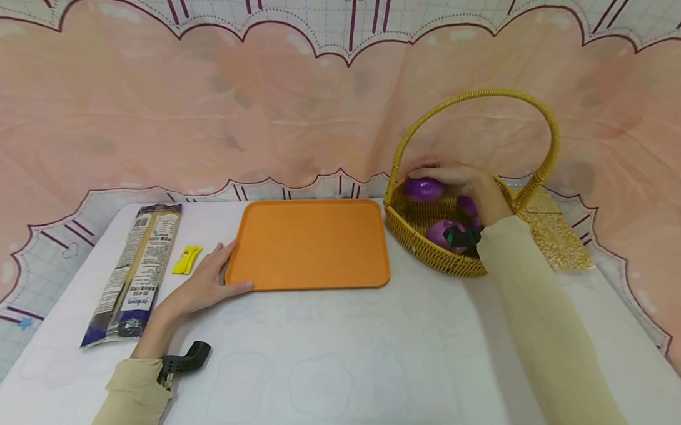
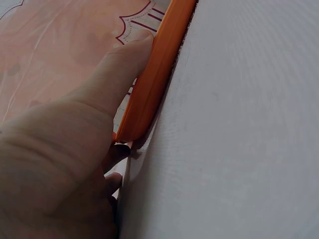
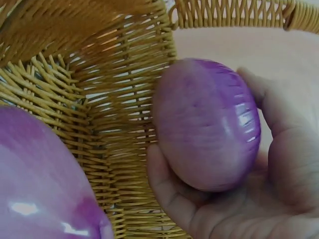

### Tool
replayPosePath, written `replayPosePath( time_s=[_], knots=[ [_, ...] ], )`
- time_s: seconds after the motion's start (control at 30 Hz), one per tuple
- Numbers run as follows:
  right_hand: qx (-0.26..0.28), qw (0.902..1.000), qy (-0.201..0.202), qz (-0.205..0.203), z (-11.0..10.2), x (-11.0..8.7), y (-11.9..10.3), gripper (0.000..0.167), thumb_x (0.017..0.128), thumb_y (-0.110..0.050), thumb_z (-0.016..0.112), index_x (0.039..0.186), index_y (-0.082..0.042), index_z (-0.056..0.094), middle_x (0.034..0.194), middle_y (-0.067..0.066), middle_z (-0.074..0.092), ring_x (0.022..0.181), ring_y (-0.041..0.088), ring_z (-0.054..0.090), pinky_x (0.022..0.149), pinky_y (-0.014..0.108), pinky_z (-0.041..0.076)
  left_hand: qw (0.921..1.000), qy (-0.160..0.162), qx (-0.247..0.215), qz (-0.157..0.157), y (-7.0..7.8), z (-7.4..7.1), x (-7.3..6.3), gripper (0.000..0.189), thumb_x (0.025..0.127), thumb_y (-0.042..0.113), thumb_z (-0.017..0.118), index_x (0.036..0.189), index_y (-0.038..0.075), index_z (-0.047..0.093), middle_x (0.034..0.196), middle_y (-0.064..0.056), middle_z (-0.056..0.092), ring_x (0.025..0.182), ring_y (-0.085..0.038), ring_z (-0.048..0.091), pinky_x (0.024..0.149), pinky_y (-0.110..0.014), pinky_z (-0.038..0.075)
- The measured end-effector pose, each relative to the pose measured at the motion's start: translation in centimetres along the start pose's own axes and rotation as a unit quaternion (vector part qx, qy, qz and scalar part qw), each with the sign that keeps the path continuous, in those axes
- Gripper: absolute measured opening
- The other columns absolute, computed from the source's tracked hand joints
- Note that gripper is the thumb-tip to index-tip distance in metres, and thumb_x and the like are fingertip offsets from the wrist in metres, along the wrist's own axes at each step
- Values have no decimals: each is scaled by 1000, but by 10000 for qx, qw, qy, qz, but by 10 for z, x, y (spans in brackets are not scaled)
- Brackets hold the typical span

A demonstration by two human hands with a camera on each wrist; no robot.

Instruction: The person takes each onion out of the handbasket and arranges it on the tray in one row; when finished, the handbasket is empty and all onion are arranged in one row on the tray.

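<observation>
My right hand (image 1: 448, 174) grips a purple onion (image 1: 424, 189), thumb and fingers round its sides, at the far left part of the wicker basket (image 1: 432, 256). In the right wrist view, the held onion (image 3: 207, 124) is next to the woven wall, and another onion (image 3: 42, 184) lies lower left. Inside the basket, one more onion (image 1: 445, 235) shows at the front, and a purple piece is partly hidden by my wrist. My left hand (image 1: 204, 281) touches the near left corner of the orange tray (image 1: 313, 245), its thumb (image 2: 132, 55) stretched along the rim.
Left of the tray lie a small yellow packet (image 1: 186, 260) and long packs of noodles (image 1: 136, 269). A clear bag of yellowish grains (image 1: 558, 236) lies right of the basket. The basket's tall handle (image 1: 483, 94) arches over my right hand. A patterned cloth hangs behind the white table.
</observation>
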State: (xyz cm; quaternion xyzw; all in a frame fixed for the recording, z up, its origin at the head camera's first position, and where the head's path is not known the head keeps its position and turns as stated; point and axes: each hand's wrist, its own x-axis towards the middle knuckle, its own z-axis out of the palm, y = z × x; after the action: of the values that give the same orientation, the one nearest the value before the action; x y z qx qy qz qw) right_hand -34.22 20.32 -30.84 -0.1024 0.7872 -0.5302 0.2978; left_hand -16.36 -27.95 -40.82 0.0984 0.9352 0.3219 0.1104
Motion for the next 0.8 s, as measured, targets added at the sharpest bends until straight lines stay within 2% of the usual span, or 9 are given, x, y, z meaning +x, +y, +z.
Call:
replayPosePath(
  time_s=[0.1, 0.23, 0.3, 0.4, 0.47, 0.57, 0.67, 0.73, 0.8],
  knots=[
    [14, 9996, 269, -21, 2, -1, -3, 48, 101, -33, 50, 140, -7, 46, 134, 5, 52, 116, 18, 53, 92, 30, 53, 10000, 6, 25, 9, 0, -1, 0, 105, 84, 49, 70, 156, 5, 7, 161, -27, 7, 148, -48, -1, 115, -72, 6],
    [96, 9978, 657, 73, 6, -2, -6, 44, 99, -36, 51, 138, -14, 48, 132, 0, 51, 117, 17, 52, 90, 32, 54, 10000, -15, -18, -4, 0, -2, -2, 104, 84, 48, 70, 156, 6, 7, 161, -28, 6, 148, -49, -1, 114, -72, 5],
    [266, 9959, 848, 137, 11, -3, -9, 39, 98, -36, 53, 132, -16, 52, 129, -2, 51, 118, 16, 51, 92, 37, 54, 10000, -14, -17, 0, 0, -3, -2, 104, 84, 48, 70, 156, 6, 8, 160, -29, 6, 148, -50, -1, 114, -72, 6],
    [378, 9952, 899, 32, 18, -6, -13, 31, 99, -34, 52, 124, -16, 55, 125, -2, 51, 120, 17, 47, 98, 43, 51, 10000, -15, -14, 11, 1, -4, -3, 104, 84, 47, 70, 156, 5, 9, 160, -29, 7, 147, -51, 0, 114, -72, 6],
    [466, 9939, 1004, -9, 22, -6, -15, 27, 99, -32, 52, 119, -15, 57, 121, -2, 53, 119, 18, 48, 99, 44, 50, 10000, -16, -19, 13, 2, -5, -3, 104, 84, 46, 71, 156, 4, 9, 160, -29, 7, 147, -51, 0, 114, -72, 7],
    [553, 9897, 1321, -2, 27, -6, -17, 28, 98, -32, 55, 120, -15, 57, 119, -4, 52, 117, 18, 47, 94, 41, 51, 10000, -35, -47, 13, 2, -5, -4, 104, 84, 46, 71, 156, 5, 9, 160, -30, 7, 147, -51, 0, 114, -72, 7],
    [973, 9768, 1905, -99, 32, -6, -19, 35, 96, -28, 58, 127, -11, 55, 119, -5, 51, 117, 17, 46, 90, 36, 49, 10000, -49, -56, 16, 2, -4, -4, 104, 84, 46, 71, 156, 5, 9, 160, -30, 6, 147, -51, 0, 114, -72, 7],
    [1438, 9595, 2403, -318, 35, -7, -21, 37, 94, -24, 62, 127, -9, 55, 117, -7, 52, 117, 16, 47, 93, 34, 47, 10000, -47, -60, 36, 2, -4, -3, 103, 84, 45, 71, 156, 4, 9, 160, -30, 7, 147, -51, 0, 114, -72, 7],
    [1950, 9371, 2846, -537, 38, -10, -22, 36, 91, -21, 66, 124, -8, 57, 113, -9, 53, 115, 15, 48, 95, 32, 46, 10000, -53, -62, 29, 2, -4, -3, 103, 84, 46, 71, 156, 5, 9, 160, -30, 7, 147, -51, 0, 114, -72, 6]
  ],
)
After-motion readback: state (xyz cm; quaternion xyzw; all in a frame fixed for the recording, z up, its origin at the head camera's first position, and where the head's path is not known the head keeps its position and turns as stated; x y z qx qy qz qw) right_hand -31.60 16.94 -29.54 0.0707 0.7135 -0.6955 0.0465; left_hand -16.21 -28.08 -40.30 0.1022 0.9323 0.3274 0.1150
